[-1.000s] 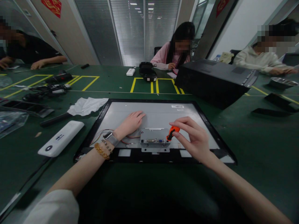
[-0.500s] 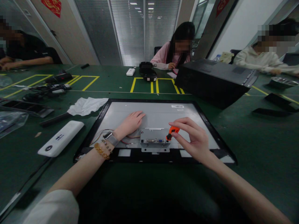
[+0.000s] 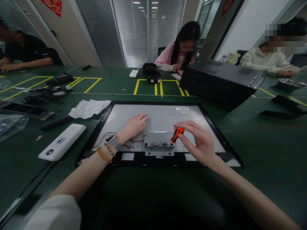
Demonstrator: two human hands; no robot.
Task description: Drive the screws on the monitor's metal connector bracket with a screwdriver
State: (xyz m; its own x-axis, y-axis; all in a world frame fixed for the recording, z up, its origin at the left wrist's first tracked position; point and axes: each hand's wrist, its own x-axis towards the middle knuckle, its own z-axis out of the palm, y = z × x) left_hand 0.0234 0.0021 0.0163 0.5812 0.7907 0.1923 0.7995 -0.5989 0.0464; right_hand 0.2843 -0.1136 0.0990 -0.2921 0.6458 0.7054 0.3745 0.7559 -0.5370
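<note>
A flat display panel (image 3: 165, 110) with a black frame lies back side up on the green table. Near its front edge sits a metal bracket (image 3: 157, 138) with a white and a blue video port. My right hand (image 3: 200, 140) pinches a short orange and black screwdriver (image 3: 177, 134) between thumb and fingers, its tip down at the bracket's right end. Flat on the panel's grey back, left of the bracket, rests my left hand (image 3: 135, 127), fingers spread and holding nothing. Thin wires (image 3: 127, 144) run beside its wrist towards the bracket.
Left of the panel are a white power bank (image 3: 62, 142) with a cable, a crumpled tissue (image 3: 90, 108) and a black bar. A large black case (image 3: 220, 83) stands behind at the right. Three people sit across the table, one (image 3: 165, 59) in pink.
The orange handle has turned slightly in my right fingers, with its tip still at the bracket. My left hand stays in place.
</note>
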